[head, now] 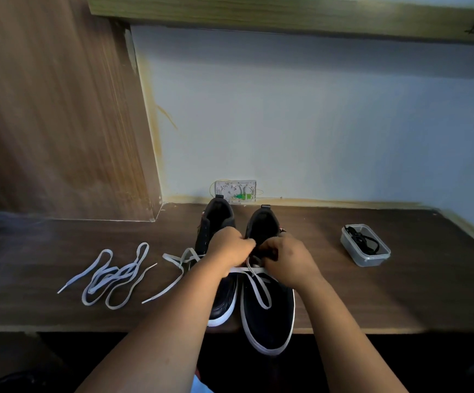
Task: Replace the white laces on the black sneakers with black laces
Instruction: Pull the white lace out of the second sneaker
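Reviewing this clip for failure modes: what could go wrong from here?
1. The right sneaker has its toe past the table edge; tugging the white lace with both hands might tip it off.
2. The removed lace lies loose near that edge and could get swept off.
3. The black laces sit coiled in the container, possibly tangled.

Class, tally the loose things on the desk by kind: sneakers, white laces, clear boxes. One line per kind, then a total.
Black sneakers: 2
White laces: 2, one pulled free, one partly in the right sneaker
Clear plastic boxes: 1, holding black laces
Total: 5
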Tool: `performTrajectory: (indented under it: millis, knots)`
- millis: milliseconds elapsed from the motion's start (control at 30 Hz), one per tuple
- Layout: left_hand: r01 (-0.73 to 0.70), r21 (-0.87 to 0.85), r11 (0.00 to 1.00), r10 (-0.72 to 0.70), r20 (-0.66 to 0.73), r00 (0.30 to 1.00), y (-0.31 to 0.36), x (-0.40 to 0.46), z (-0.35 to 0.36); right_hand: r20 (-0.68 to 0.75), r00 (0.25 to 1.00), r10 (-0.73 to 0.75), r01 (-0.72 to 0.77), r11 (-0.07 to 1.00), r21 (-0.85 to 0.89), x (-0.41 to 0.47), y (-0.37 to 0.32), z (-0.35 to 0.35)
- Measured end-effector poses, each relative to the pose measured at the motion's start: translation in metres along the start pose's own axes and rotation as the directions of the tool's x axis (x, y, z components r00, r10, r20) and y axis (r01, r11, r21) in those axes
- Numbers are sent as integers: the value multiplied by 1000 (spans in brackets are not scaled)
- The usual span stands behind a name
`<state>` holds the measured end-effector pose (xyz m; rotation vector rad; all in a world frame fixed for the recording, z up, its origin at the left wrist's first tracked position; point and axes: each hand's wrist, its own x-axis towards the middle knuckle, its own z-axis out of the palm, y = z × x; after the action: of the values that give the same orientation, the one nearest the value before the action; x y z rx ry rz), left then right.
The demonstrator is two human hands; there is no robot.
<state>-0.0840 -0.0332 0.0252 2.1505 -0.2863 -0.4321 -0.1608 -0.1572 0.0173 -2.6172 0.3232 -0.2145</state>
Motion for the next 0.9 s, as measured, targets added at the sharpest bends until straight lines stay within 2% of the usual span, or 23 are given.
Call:
performTrajectory:
  millis: [67, 133, 167, 200, 233, 267, 300, 333, 367, 400, 433, 467, 500, 533, 567, 633, 700, 733, 767, 800, 833, 867, 900]
  knots:
    - [113, -194, 975, -94, 103, 990, -1, -2, -8, 45, 999, -20, 20, 1000, -3, 2, -1, 6]
    - [151, -238, 960, -114, 162, 980, -1, -5, -12, 106, 994, -9, 9, 1000, 5, 4, -1, 9]
    - [143, -237, 961, -106, 165, 981, -1, -5, -13, 133, 991, 17, -31, 995, 99, 4, 1, 9]
    - [137, -229, 964, -101, 159, 982, -1, -5, -14, 170, 983, 71, -118, 950, 289, 2, 3, 5]
    - [132, -221, 966, -99, 155, 983, -1, -5, -14, 196, 969, 153, -237, 800, 550, -1, 4, -2]
    - [135, -218, 967, -103, 151, 983, -1, -4, -14, 225, 939, 259, -335, 542, 771, -3, 7, -10]
    - [142, -213, 967, -111, 152, 982, -2, -4, -14, 274, 894, 356, -363, 214, 907, -4, 14, -19]
    - [147, -215, 966, -116, 151, 982, -1, -4, -14, 286, 854, 434, -316, -3, 949, -5, 21, -27]
    - [146, -214, 966, -115, 148, 982, -1, -4, -13, 260, 807, 530, -278, -47, 959, -5, 25, -33]
    - [140, -212, 967, -111, 139, 984, -1, -3, -13, 185, 771, 609, -290, 78, 954, -5, 29, -36]
    - [132, -206, 970, -107, 132, 986, 0, -3, -13, 50, 764, 643, -359, 360, 861, -5, 32, -36]
    - [128, -202, 971, -104, 126, 987, 0, -3, -12, -117, 774, 622, -416, 639, 647, -5, 32, -31]
    - [129, -199, 971, -106, 121, 987, 0, -3, -12, -262, 820, 509, -385, 829, 405, -4, 31, -28]
    - [126, -200, 972, -104, 118, 988, 0, -3, -12, -334, 874, 353, -279, 927, 251, -4, 27, -25]
    - [126, -200, 972, -104, 117, 988, 0, -3, -12, -340, 917, 207, -154, 972, 177, -4, 19, -22]
    - [124, -201, 972, -104, 109, 989, 0, -3, -11, -221, 975, -3, 8, 1000, 22, -3, 8, -11]
    - [108, -198, 974, -92, 89, 992, -1, -3, -11, -92, 993, -75, 58, 983, -174, 0, 4, 5]
    - [98, -193, 976, -83, 81, 993, -1, -4, -11, -77, 994, -76, 62, 983, -174, 2, 7, 10]
    - [91, -186, 978, -78, 77, 994, 0, -4, -11, -107, 994, -34, 29, 998, -51, 4, 8, 11]
    - [86, -180, 980, -73, 78, 994, 0, -4, -10, -160, 985, 64, -30, 977, 210, 5, 8, 6]
    - [83, -175, 981, -70, 81, 994, -1, -3, -10, -194, 955, 226, -83, 827, 556, 5, 8, -4]
    - [81, -172, 982, -67, 85, 994, -1, -3, -10, -159, 909, 384, -91, 558, 825, 4, 8, -18]
    - [82, -168, 982, -67, 91, 994, -1, -3, -10, -130, 870, 475, -42, 334, 942, 2, 12, -30]
